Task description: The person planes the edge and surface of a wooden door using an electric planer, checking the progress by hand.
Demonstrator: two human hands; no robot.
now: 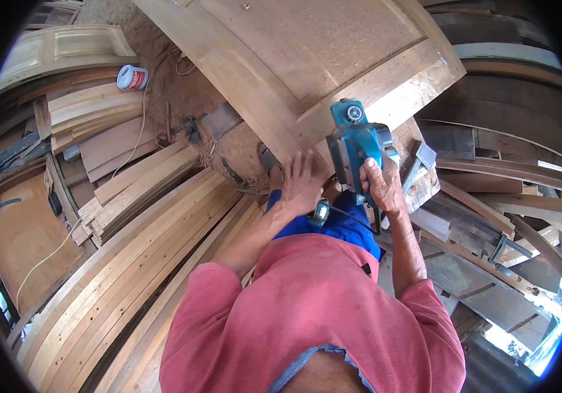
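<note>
A wooden panelled door [248, 62] lies in front of me, with one corner pointing toward my body. My right hand [384, 187] is wrapped round the handle of a teal electric planer [354, 141]. The planer is over the door's near edge; whether its sole touches the wood I cannot tell. On the door's near corner rests my left hand [302, 185], its fingers spread and holding nothing. Just below, a small teal and black power tool [320, 212] shows beside my blue trousers, partly hidden. A dark cord runs from near it toward my right wrist.
Long planks [130, 262] are stacked at the left, near a white and red bucket [132, 78]. A hammer-like tool [423, 156] lies on a wooden block [425, 190] right of the planer. More boards [500, 108] and a clamp [507, 252] are at the right.
</note>
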